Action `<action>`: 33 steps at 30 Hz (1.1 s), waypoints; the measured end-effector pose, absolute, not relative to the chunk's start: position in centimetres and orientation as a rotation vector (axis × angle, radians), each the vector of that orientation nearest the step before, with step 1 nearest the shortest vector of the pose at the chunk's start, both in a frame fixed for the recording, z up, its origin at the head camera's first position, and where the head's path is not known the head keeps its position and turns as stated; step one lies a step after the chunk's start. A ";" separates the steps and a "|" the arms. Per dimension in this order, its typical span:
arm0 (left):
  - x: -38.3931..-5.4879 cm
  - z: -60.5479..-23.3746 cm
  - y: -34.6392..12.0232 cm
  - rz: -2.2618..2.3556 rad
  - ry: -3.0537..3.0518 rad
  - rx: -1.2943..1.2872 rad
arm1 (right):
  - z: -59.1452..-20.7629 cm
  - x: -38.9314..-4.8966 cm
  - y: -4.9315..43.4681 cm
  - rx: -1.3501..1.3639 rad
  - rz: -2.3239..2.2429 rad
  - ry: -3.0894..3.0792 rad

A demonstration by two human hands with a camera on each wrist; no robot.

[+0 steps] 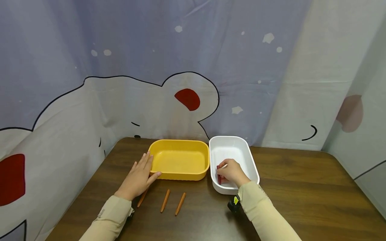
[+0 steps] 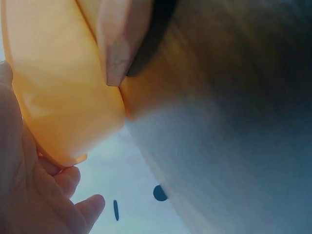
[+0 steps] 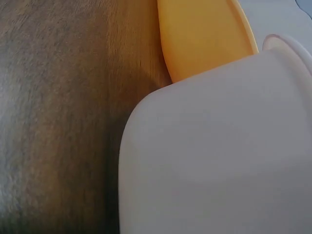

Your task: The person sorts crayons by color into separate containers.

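Observation:
With fingers extended, my left hand [image 1: 137,178] rests on the left rim of a yellow plastic tray [image 1: 181,176]. In the left wrist view, its fingertips touch the tray's edge. My right hand [image 1: 232,172] reaches into a white plastic tray [image 1: 252,167] and pinches a short dark red stick [image 1: 218,177] near the tray's left wall. Some red also shows under that hand, too covered to make out. Orange-brown sticks lie on the table before the yellow tray: one [image 1: 142,199] partly behind the left hand, another [image 1: 165,201] in the middle, a third [image 1: 180,204] to the right.
Both trays stand side by side at the back of a brown wooden table [image 1: 301,187], with the white one on the right. A printed curtain [image 1: 241,67] hangs right behind the table's far edge. Only the white tray's outer wall [image 3: 209,146] fills the right wrist view's foreground.

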State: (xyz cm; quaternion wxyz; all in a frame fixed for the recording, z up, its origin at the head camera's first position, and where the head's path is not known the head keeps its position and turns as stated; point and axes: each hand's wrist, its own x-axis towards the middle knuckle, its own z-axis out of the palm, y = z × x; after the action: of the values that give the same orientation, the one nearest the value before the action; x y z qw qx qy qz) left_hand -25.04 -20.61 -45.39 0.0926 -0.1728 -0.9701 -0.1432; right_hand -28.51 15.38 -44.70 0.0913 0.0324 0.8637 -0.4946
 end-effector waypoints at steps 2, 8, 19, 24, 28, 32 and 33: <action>-25.1 -45.4 -20.6 -0.425 -2.881 -0.513 | -44.7 -28.5 15.3 0.101 -1.467 2.566; -25.1 -45.4 -20.6 -0.431 -2.882 -0.512 | -44.7 -28.4 15.3 0.098 -1.477 2.571; -25.1 -45.4 -20.6 -0.425 -2.888 -0.504 | -44.1 -28.2 15.5 -0.011 -1.430 2.651; -25.1 -45.4 -20.6 -0.427 -2.888 -0.506 | -43.3 -27.8 15.8 -0.091 -1.388 2.740; -25.1 -45.4 -20.6 -0.430 -2.882 -0.511 | -42.6 -27.0 16.3 -0.153 -1.409 2.780; -25.1 -45.6 -20.6 -0.428 -2.885 -0.511 | -41.6 -26.0 17.1 -0.248 -1.448 2.828; -25.1 -45.7 -20.7 -0.426 -2.882 -0.513 | -41.4 -25.8 17.3 -0.276 -1.458 2.838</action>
State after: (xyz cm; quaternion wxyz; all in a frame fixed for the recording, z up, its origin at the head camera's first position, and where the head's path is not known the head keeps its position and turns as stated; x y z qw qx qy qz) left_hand -25.10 -20.67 -45.67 0.0917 -0.1726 -0.9702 -0.1434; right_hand -25.75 17.30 -41.35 -0.0303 -0.0861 0.8858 -0.4550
